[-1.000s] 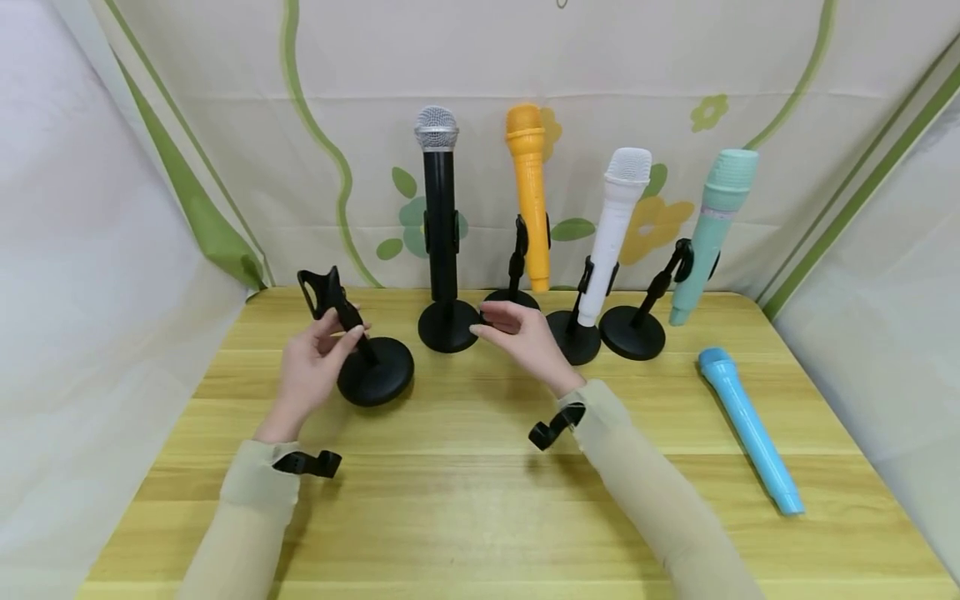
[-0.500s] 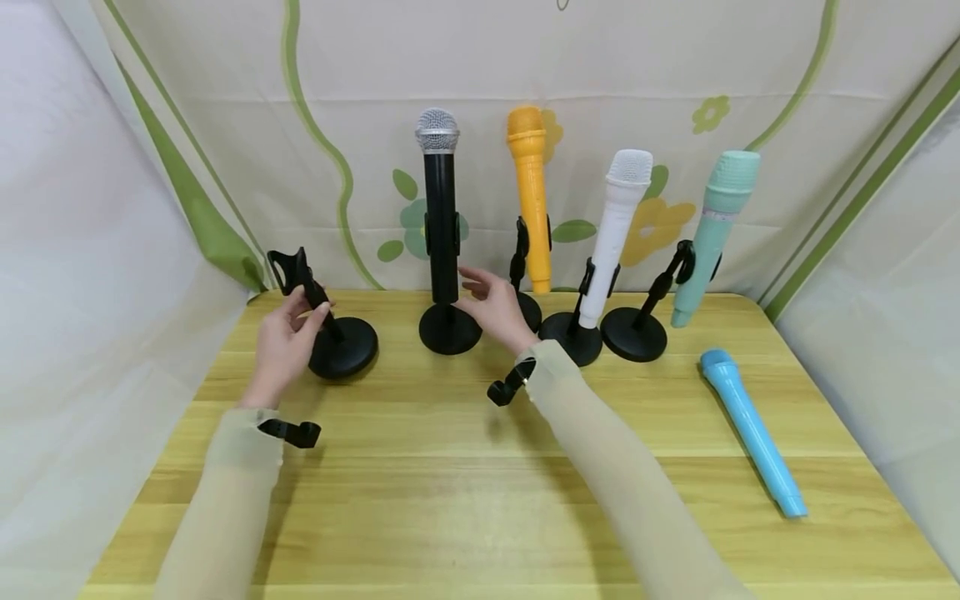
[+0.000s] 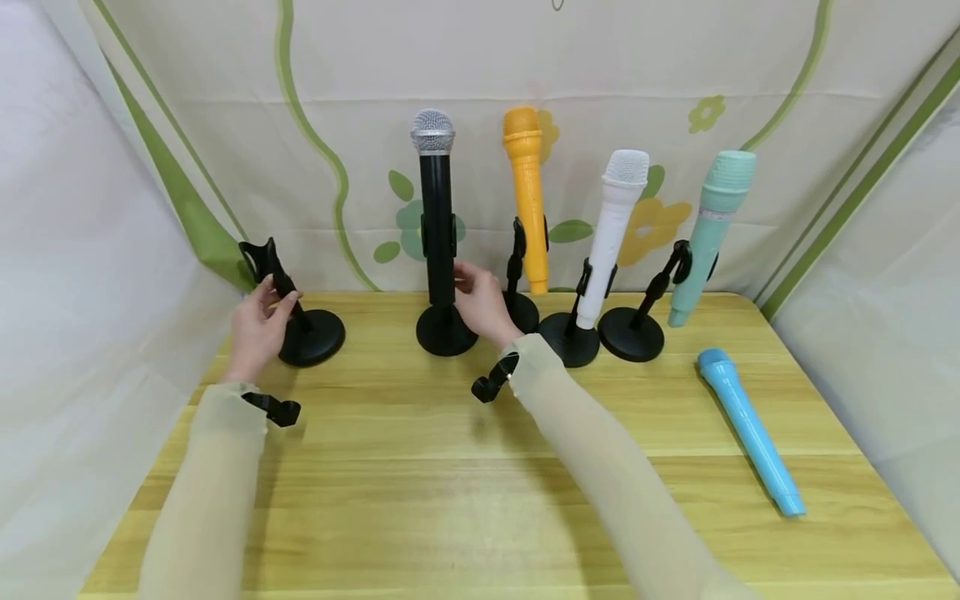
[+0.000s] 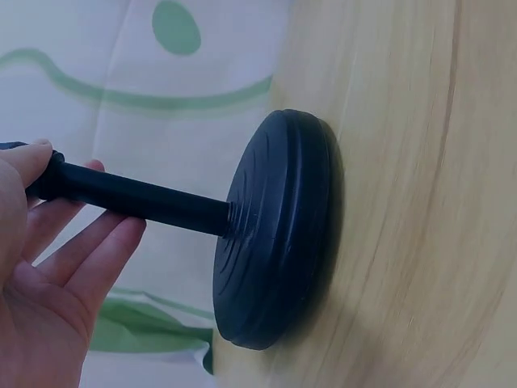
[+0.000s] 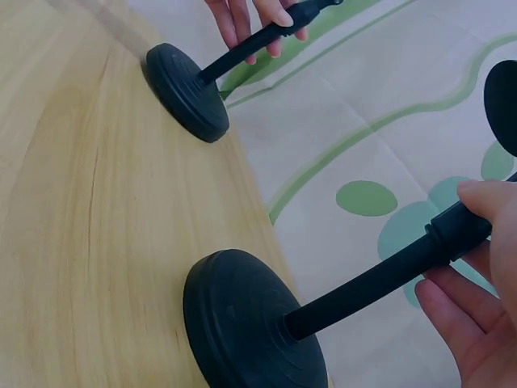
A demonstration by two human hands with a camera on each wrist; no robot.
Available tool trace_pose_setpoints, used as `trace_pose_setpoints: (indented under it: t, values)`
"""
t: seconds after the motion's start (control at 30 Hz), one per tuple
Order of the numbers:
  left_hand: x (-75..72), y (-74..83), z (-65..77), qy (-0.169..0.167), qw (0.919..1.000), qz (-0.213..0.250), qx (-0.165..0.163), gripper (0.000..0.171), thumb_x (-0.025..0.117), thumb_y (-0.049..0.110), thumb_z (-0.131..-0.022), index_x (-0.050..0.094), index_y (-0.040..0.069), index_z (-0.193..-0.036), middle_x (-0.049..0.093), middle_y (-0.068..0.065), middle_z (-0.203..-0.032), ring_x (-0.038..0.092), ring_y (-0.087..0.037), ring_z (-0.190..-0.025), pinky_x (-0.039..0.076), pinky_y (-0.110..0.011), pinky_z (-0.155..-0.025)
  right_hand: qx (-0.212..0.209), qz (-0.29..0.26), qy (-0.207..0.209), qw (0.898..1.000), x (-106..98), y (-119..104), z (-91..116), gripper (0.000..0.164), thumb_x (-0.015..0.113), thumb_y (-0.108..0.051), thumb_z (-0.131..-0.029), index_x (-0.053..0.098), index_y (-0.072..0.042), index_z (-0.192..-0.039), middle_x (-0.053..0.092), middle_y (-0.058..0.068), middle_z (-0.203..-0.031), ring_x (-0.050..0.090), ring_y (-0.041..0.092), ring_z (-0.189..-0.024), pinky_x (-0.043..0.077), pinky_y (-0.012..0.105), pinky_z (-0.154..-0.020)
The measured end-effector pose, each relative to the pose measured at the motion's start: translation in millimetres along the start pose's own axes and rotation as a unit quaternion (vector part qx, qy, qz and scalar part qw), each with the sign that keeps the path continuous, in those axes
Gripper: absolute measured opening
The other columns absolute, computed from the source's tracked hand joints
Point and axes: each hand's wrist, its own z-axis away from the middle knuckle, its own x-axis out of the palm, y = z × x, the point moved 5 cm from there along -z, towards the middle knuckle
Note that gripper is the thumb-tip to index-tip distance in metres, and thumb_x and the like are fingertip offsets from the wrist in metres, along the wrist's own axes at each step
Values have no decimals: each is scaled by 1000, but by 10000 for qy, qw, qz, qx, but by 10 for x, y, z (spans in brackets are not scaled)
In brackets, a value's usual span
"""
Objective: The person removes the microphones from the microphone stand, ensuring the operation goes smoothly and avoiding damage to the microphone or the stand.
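Note:
At the table's back left, my left hand [image 3: 257, 323] holds an empty black microphone stand [image 3: 317, 336] by its stem, thumb and fingers around the upper part. In the left wrist view its round base [image 4: 279, 234] sits close over the wood. My right hand [image 3: 483, 302] pinches the stem of a second microphone stand [image 3: 448, 335], just behind the black microphone [image 3: 437, 217] clipped in it. The right wrist view shows thumb and fingers on the stem's collar [image 5: 456, 230], above the round base [image 5: 246, 315]. The black microphone stands upright with its silver head up.
Right of my right hand, a yellow microphone [image 3: 531, 200], a white microphone [image 3: 611, 237] and a mint-green microphone [image 3: 712, 233] lean in black stands. A blue microphone [image 3: 750, 433] lies on the table [image 3: 450, 500] at the right. A patterned curtain [image 3: 480, 50] hangs behind.
My left hand has carried the empty stand leftward and back. My right hand has moved left and back to the black microphone's stand and taken hold of its stem.

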Motion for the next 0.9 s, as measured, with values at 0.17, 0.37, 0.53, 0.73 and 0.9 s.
trace_pose_setpoints:
  t: [0.17, 0.37, 0.53, 0.73, 0.9]
  values:
    - [-63, -93, 2, -103, 9996, 81, -256, 62, 51, 28, -109, 27, 1, -159, 58, -25, -137, 61, -22, -121, 52, -15, -88, -30, 67, -18, 10000, 2, 14, 15, 31, 62, -11, -104, 64, -5, -134, 66, 8, -130, 65, 19, -111, 52, 29, -97]
    - [-66, -114, 20, -299, 9980, 253, -499, 69, 50, 33, -108, 20, 2, -161, 51, -25, -146, 55, -33, -129, 53, -22, -93, -48, 160, 35, 9999, -25, 4, 25, 29, 61, -10, -104, 66, -5, -132, 66, 7, -129, 66, 19, -110, 53, 29, -96]
    - [-52, -131, 24, -398, 9967, 369, -607, 71, 51, 32, -108, 15, 1, -162, 48, -28, -147, 52, -38, -131, 53, -21, -92, -160, 142, 11, 9998, -45, -6, 56, 29, 61, -8, -103, 67, -5, -132, 67, 7, -129, 67, 19, -108, 54, 29, -94]
    - [-68, -137, 34, -349, 9967, 370, -633, 70, 50, 32, -108, 16, 1, -161, 46, -30, -147, 52, -44, -129, 53, -24, -93, -324, 82, 65, 9994, -111, -54, 155, 28, 62, -7, -102, 68, -5, -130, 68, 8, -127, 68, 19, -107, 55, 29, -93]
    - [-112, -97, 68, -138, 9964, -22, -831, 77, 57, 41, -104, 20, 5, -162, 44, -26, -151, 51, -43, -131, 50, -40, -103, -390, 39, 68, 9992, -203, -139, 274, 26, 62, -8, -103, 70, -7, -128, 68, 6, -126, 68, 17, -108, 55, 29, -94]
